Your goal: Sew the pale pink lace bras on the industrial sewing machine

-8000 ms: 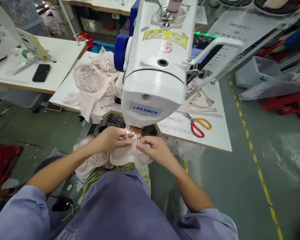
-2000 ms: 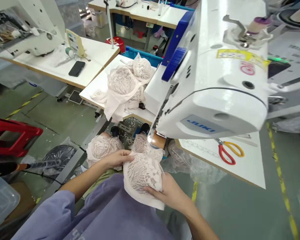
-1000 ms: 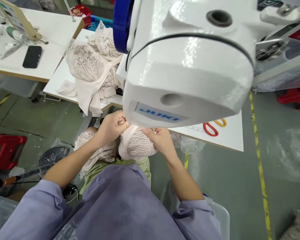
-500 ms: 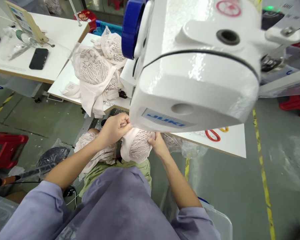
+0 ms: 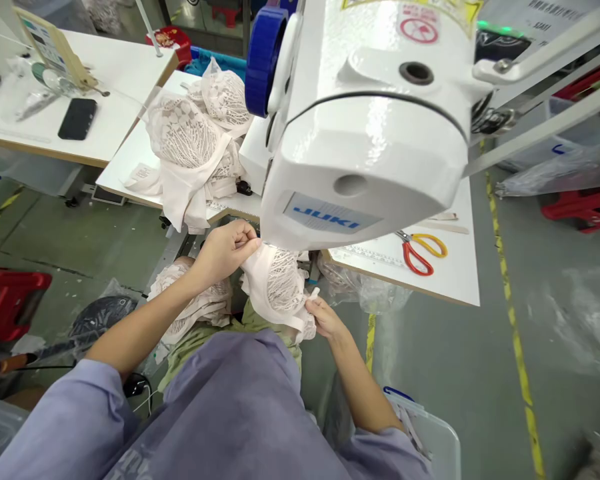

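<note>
A pale pink lace bra is stretched between my two hands, just below the head of a white sewing machine. My left hand pinches its upper left edge, close against the machine. With thumb and fingers closed, my right hand grips the lower right end, where a short strap piece sticks up. The needle area is hidden behind the machine head. More lace bras rest on my lap to the left, and a pile of similar bras lies on the table behind.
Scissors with red and orange handles lie on the table's right part, beside a printed ruler. A black phone is on the neighbouring table. A clear plastic bin stands at lower right, and a red stool at left.
My right hand has moved down and to the right, spreading the bra out. My left hand stays nearly in place. The view has shifted, so the whole scissor handles now show.
</note>
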The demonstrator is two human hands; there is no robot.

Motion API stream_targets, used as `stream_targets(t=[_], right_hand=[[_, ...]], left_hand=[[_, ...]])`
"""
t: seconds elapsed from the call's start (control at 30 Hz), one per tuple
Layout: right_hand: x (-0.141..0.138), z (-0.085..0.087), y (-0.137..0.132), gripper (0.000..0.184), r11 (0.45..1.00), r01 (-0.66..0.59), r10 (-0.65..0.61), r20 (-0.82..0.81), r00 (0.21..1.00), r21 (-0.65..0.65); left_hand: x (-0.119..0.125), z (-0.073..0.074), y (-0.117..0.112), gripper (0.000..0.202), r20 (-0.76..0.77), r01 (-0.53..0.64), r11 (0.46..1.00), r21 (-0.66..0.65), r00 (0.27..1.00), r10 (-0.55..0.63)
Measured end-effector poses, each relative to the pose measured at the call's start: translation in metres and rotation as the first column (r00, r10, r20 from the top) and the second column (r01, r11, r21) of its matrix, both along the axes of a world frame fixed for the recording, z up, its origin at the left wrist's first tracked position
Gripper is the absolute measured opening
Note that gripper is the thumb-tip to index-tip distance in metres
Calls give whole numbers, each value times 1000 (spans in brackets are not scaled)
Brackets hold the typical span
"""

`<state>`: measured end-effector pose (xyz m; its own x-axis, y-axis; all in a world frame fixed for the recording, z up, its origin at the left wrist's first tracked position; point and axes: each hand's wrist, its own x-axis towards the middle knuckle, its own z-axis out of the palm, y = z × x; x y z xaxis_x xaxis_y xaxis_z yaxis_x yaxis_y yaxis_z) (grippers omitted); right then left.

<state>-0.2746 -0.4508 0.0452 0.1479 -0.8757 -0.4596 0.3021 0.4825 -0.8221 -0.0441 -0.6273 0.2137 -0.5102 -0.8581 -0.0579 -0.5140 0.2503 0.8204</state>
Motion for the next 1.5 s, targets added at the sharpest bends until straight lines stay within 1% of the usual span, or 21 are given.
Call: stream_targets(t=[0.17, 0.23, 0.33, 0.4, 0.47, 0.53, 0.57, 0.6, 0.63, 0.7, 0.8, 0.87, 0.93, 1.03, 1.1, 1.13, 1.2, 1.27, 1.33, 1.43, 1.5], right_hand=[[1, 17, 13, 63, 988, 153, -153, -75, 985, -12], [-2, 28, 17, 61, 981, 190, -192, -101, 976, -23], [-9, 52, 23, 57, 984, 152, -165, -147, 975, -98], [-11, 76, 26, 55, 980, 24, -70, -225, 972, -200], [-10, 104, 28, 53, 937, -170, 54, -354, 934, -305], [-4, 133, 27, 49, 838, -395, 171, -505, 846, -377], [0, 145, 25, 47, 771, -502, 222, -573, 789, -392], [4, 156, 23, 45, 710, -590, 262, -632, 729, -386], [9, 165, 22, 43, 667, -650, 287, -680, 674, -363], [16, 175, 19, 39, 655, -699, 296, -754, 587, -287], [24, 180, 21, 25, 724, -658, 234, -825, 514, -205], [25, 182, 26, 16, 764, -620, 214, -834, 508, -182], [25, 185, 33, 11, 778, -609, 223, -838, 497, -154], [22, 191, 43, 3, 710, -695, 297, -846, 443, -115], [20, 192, 48, 4, 662, -744, 368, -824, 431, -93], [18, 190, 49, 5, 661, -746, 393, -806, 443, -88], [16, 184, 50, 7, 722, -687, 392, -769, 504, -82], [15, 176, 45, 13, 821, -565, 321, -752, 576, -83], [15, 168, 36, 21, 889, -445, 208, -769, 604, -110], [14, 165, 18, 23, 903, -378, 64, -808, 586, -203], [14, 166, 10, 21, 888, -366, -20, -819, 573, -278]], left_hand=[[3, -4, 0, 10, 51, 12, 998, -55, 999, -9], [5, -4, 7, 10, 63, -8, 976, -216, 998, 22], [2, 0, 34, 12, -10, 8, 857, -515, 1000, -16], [-4, 7, 60, 18, -65, 119, 774, -622, 977, -203], [-10, 14, 84, 31, -43, 306, 671, -675, 892, -450], [-15, 19, 101, 44, 72, 521, 551, -652, 766, -639], [-17, 19, 105, 48, 133, 615, 514, -598, 708, -693], [-18, 18, 107, 50, 190, 697, 506, -508, 664, -723], [-19, 16, 106, 47, 243, 756, 523, -395, 634, -734], [-17, 12, 99, 39, 327, 786, 590, -182, 615, -718], [-12, 11, 87, 35, 402, 729, 682, -51, 640, -655], [-9, 15, 85, 30, 338, 696, 718, -8, 678, -653], [-5, 18, 91, 26, 217, 690, 720, 70, 694, -686], [0, 13, 111, 21, 57, 729, 668, 150, 668, -742], [4, 5, 126, 19, 9, 749, 643, 159, 650, -760], [5, 1, 132, 20, 1, 750, 642, 159, 650, -760], [5, -7, 138, 25, 18, 720, 679, 142, 684, -729], [2, -13, 135, 32, 51, 669, 740, 70, 739, -672], [-4, -17, 127, 35, 94, 612, 790, -44, 789, -606], [-10, -17, 111, 34, 151, 529, 830, -175, 848, -508], [-10, -13, 100, 34, 113, 477, 863, -167, 879, -464]])
